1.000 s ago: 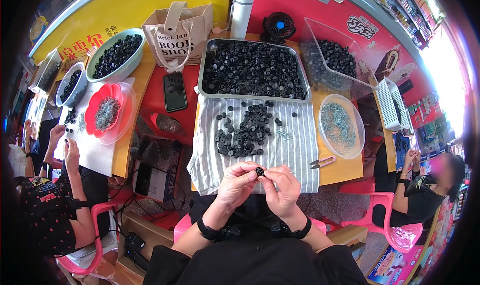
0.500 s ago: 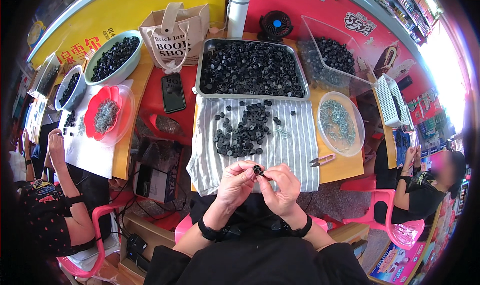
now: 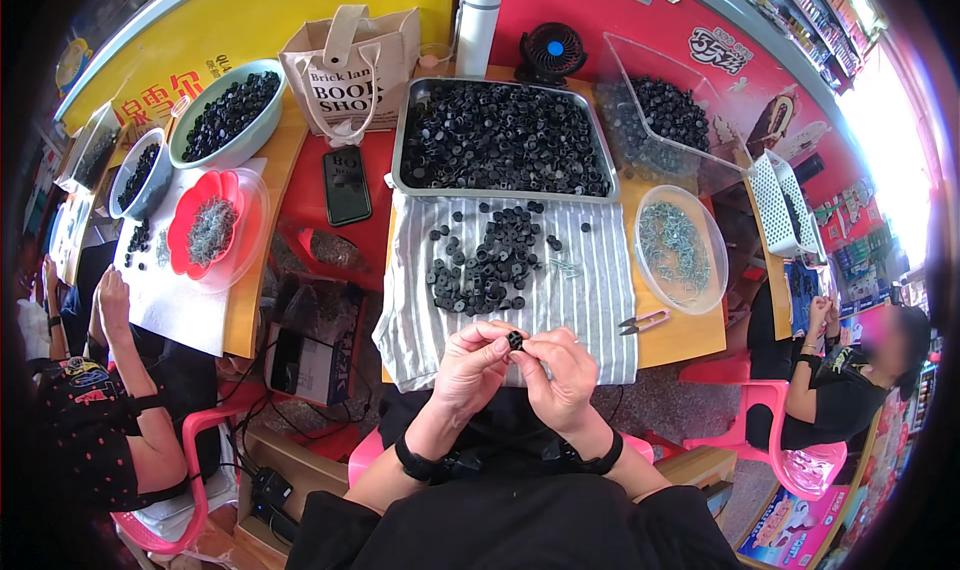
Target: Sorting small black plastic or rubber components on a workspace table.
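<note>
Over the near edge of a striped cloth (image 3: 405,315), a small round black plastic part (image 3: 515,340) is between my two hands. My left hand (image 3: 468,370) is closed, with thumb and forefinger pinching this part. From the other side my right hand (image 3: 563,375) is also closed, its fingertips pressed together against the part's right edge. Anything thin inside that pinch is too small to make out. Beyond my hands a loose pile of similar black parts (image 3: 490,265) lies on the cloth, with a few metal pins (image 3: 565,268) at its right.
Behind the cloth is a metal tray (image 3: 398,160) heaped with black parts. Thread snips (image 3: 645,321) and a clear tub (image 3: 722,260) of metal pins are at right. A phone (image 3: 346,187) lies at left. People sit at side tables, left (image 3: 100,430) and right (image 3: 835,380).
My right hand has shifted very slightly left, and the black part has turned a little between my fingers. The person at left has moved a raised hand slightly.
</note>
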Demonstrator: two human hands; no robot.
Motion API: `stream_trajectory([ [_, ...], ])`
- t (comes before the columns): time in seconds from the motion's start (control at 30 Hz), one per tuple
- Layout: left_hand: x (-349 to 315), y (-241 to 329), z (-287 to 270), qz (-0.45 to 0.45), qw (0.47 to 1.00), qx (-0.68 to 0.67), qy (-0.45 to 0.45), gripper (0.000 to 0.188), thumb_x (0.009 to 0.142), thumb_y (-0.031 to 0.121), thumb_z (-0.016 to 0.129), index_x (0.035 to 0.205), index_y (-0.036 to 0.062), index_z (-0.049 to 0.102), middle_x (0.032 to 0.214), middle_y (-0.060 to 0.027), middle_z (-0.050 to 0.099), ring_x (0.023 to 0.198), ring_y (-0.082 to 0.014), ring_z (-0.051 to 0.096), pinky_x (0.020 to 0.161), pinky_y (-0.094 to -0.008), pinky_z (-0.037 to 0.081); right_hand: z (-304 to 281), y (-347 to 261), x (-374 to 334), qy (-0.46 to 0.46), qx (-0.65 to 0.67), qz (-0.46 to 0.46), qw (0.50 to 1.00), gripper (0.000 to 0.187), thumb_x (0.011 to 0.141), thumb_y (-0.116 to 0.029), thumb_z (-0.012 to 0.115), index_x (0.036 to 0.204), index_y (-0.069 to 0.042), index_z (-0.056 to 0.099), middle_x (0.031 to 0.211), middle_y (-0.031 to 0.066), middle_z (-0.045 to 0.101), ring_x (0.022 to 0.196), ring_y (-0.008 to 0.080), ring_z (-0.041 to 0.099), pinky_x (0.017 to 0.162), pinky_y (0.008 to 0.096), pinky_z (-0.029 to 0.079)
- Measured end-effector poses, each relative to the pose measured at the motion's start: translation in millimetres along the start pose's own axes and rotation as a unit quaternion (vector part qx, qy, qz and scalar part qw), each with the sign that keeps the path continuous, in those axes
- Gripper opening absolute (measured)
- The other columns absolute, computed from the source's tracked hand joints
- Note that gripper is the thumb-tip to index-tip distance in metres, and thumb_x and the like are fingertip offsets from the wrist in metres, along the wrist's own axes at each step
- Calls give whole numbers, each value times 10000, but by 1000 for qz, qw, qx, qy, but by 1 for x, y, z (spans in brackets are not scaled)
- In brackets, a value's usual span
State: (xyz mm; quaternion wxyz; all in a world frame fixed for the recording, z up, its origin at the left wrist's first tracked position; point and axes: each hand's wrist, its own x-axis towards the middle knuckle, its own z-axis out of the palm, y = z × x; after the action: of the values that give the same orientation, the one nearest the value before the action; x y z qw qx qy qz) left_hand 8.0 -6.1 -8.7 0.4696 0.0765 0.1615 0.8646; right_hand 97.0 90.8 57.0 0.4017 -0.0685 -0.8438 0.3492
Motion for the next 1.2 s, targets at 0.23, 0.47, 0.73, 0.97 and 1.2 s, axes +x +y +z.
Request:
stream_trajectory([
  [0.23, 1, 1, 4, 14, 1000, 1, -17, 95, 863, -5, 647, 948, 30, 672, 1021, -137, 648, 929, -179, 622, 854, -294, 482, 2, 1, 0, 5, -1, -9, 1000, 166, 730, 46, 746, 842, -4, 635, 778, 104, 634, 652, 234, 596, 568, 305, 461],
  [0.47, 0, 1, 3, 22, 999, 6, -30, 77, 867, -4, 641, 932, 34, 656, 1001, -130, 635, 922, -189, 612, 853, -302, 471, 2, 5, -1, -4, 22, -6, 1000, 184, 725, 52, 753, 855, 4, 632, 757, 111, 634, 635, 221, 597, 555, 294, 461],
  [0.73, 1, -3, 2, 40, 998, 21, -34, 64, 873, -6, 633, 923, 28, 651, 997, -128, 633, 918, -195, 613, 851, -321, 474, 6, 10, -6, 13, 29, -14, 999, 174, 746, 48, 746, 868, 1, 630, 741, 105, 624, 621, 194, 580, 540, 280, 452],
  [0.97, 1, -3, 0, 49, 997, 25, -45, 58, 880, -7, 633, 922, 22, 660, 982, -92, 625, 920, -165, 599, 837, -306, 475, 0, 19, -12, -39, 137, 140, 980, 196, 772, 14, 763, 912, 8, 626, 755, 62, 632, 652, 95, 577, 565, 238, 455],
  [1.2, -3, -5, 0, 19, 1000, 6, -21, 36, 898, 16, 623, 905, 31, 655, 972, -72, 618, 896, -151, 597, 819, -315, 483, 5, 29, -15, -28, 216, 172, 961, 185, 799, -68, 770, 924, -14, 645, 706, 18, 629, 606, 42, 545, 522, 199, 411],
])
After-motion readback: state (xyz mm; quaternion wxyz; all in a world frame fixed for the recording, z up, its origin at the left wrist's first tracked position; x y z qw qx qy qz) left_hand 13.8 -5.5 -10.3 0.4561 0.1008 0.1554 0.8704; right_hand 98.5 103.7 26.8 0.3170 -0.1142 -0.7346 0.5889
